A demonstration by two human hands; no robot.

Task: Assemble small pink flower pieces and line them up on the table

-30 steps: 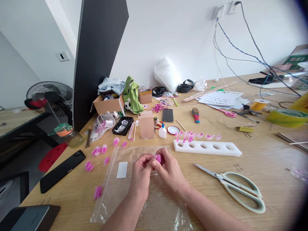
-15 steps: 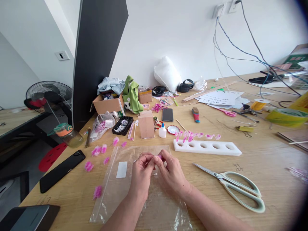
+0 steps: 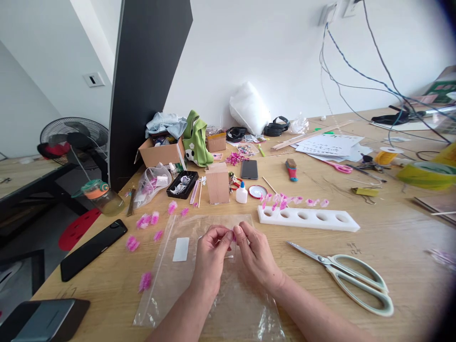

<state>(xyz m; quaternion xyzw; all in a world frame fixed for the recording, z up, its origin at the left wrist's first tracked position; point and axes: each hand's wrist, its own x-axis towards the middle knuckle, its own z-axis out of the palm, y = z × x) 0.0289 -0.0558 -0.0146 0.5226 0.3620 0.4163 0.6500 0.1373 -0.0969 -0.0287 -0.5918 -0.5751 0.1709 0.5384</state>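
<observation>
Above the see-through bag (image 3: 171, 294), two hands meet on a pink piece

Between the fingertips of the left hand (image 3: 209, 254) and right hand (image 3: 257, 254), the pink piece (image 3: 234, 234) is pinched from both sides, the hands nearly touching. Only a small, bright sliver of it shows, so its full shape cannot be told. Below it, a white-tipped stick (image 3: 228, 257) pokes out; whether it is held or lies on the bag is unclear.

The bag lies flat on the worktop (image 3: 395, 237), a white label (image 3: 181, 249) near its left side and its far edge just short of the wooden block (image 3: 217, 184) and glue bottle (image 3: 241, 194). Fluffy pink tufts (image 3: 145, 282) are scattered along its left side. Farther left, the black phone (image 3: 93, 250) sits close to the worktop's slanting edge.

To the right, a strip of wood grain separates the right hand from the scissors (image 3: 351, 273), whose tip points toward it. Ahead and to the right, the white holder (image 3: 309, 218) with round holes borders that side, well apart from the fingers.
</observation>
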